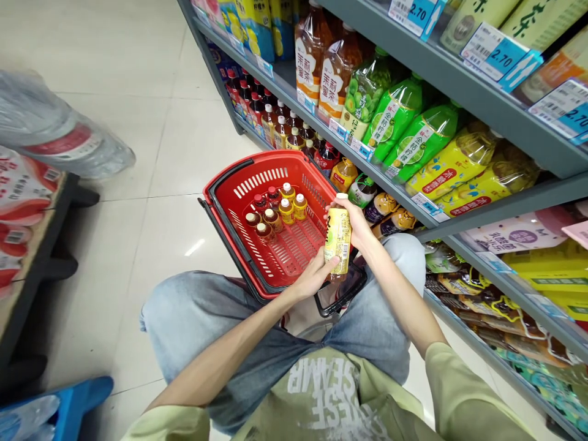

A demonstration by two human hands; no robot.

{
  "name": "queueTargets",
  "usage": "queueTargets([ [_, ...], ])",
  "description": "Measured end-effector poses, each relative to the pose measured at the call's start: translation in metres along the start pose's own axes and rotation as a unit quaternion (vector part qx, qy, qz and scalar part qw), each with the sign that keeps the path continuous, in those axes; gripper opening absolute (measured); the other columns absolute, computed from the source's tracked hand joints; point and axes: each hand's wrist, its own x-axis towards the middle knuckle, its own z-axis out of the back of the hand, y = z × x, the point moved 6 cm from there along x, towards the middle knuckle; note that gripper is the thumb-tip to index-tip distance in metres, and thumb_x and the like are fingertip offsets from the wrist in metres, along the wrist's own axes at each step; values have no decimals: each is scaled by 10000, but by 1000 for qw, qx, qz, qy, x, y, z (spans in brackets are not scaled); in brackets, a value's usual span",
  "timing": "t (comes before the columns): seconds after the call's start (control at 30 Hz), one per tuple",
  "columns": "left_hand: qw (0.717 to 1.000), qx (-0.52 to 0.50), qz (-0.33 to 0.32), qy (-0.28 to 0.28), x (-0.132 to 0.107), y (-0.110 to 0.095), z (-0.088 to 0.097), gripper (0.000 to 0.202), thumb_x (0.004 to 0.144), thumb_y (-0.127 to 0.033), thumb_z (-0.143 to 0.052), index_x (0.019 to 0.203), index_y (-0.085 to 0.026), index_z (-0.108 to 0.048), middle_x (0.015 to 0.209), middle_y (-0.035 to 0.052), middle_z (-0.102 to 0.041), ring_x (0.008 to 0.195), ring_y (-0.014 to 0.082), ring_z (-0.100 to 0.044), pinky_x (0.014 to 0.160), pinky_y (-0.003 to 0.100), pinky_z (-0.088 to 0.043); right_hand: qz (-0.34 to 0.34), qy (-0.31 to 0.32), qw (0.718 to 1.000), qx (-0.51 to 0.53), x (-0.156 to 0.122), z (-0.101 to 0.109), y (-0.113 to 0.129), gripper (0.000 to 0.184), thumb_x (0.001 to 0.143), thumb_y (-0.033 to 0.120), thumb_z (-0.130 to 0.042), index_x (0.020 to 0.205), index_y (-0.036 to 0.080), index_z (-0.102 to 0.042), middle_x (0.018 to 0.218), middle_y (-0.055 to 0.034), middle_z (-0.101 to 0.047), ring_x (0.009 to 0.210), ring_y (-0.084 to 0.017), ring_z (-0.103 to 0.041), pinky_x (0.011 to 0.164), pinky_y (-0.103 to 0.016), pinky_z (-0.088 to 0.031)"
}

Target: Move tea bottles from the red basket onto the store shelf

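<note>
I am crouched in a shop aisle and hold a small yellow drink bottle (337, 236) upright in both hands. My left hand (315, 272) wraps round its lower part from below. My right hand (356, 223) grips its upper part from the right. The bottle hovers over the near right corner of a red shopping basket (239, 184) on the floor. Several small bottles (275, 211) stand together inside the basket at its far end.
Grey shelves (463, 86) at the right carry rows of drink bottles and price tags; the lower shelf (496, 361) holds packets. Wrapped water packs (50, 131) and a pallet stand at the left. A blue crate (76, 401) is at the lower left. White tiled floor (138, 92) lies ahead.
</note>
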Motion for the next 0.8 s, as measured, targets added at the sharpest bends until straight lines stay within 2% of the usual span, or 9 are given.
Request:
queueTargets([
  [0.1, 996, 86, -7, -30, 0, 0, 2, 646, 960, -623, -460, 1391, -143, -427, 1285, 139, -663, 1209, 299, -621, 1064, 468, -465, 25, -31, 999, -19, 2, 4, -1, 236, 698, 351, -782, 758, 170, -642, 612, 5, -659, 516, -136, -627, 486, -233, -494],
  [0.23, 991, 118, 5, -57, 0, -2, 3, 615, 950, -617, -468, 1357, -157, -435, 1238, 127, -686, 1146, 295, -660, 1007, 450, -497, 47, -60, 996, -44, 3, 7, -1, 241, 699, 367, -776, 734, 178, -630, 568, 13, -631, 509, -148, -627, 484, -242, -491],
  [0.4, 992, 89, 6, -86, 3, -5, 8, 656, 835, -572, -674, 1303, -179, -436, 1184, 112, -693, 1080, 282, -673, 935, 419, -533, 51, -1, 998, -25, 1, -1, 2, 269, 705, 407, -764, 779, 180, -640, 665, 3, -670, 562, -150, -659, 507, -236, -511],
  [0.5, 998, 25, -37, -41, 4, -13, 5, 795, 771, -529, -767, 1375, -164, -402, 1328, 153, -614, 1218, 312, -603, 1028, 451, -497, 11, 73, 997, 22, -3, -9, -2, 278, 711, 424, -720, 809, 178, -634, 739, -12, -692, 601, -153, -671, 561, -254, -561],
  [0.6, 994, -50, -88, 30, -1, -27, -3, 907, 793, -504, -760, 1497, -169, -296, 1505, 176, -467, 1387, 349, -465, 1153, 495, -399, -26, 143, 987, 66, -12, -17, -6, 297, 713, 435, -679, 849, 179, -617, 790, -17, -698, 619, -160, -671, 620, -302, -606],
  [0.7, 986, -99, -103, 81, -7, -37, -8, 962, 817, -492, -749, 1558, -194, -211, 1561, 162, -405, 1451, 361, -387, 1207, 515, -335, -42, 175, 981, 76, -19, -22, -7, 301, 719, 448, -647, 856, 188, -584, 790, -21, -687, 635, -172, -667, 646, -347, -627],
  [0.8, 983, -115, -97, 104, -10, -37, -9, 979, 824, -487, -748, 1578, -207, -189, 1588, 156, -370, 1484, 370, -336, 1234, 538, -288, -39, 187, 979, 73, -22, -23, -7, 304, 714, 456, -635, 849, 193, -565, 778, -27, -676, 648, -183, -663, 639, -363, -630],
])
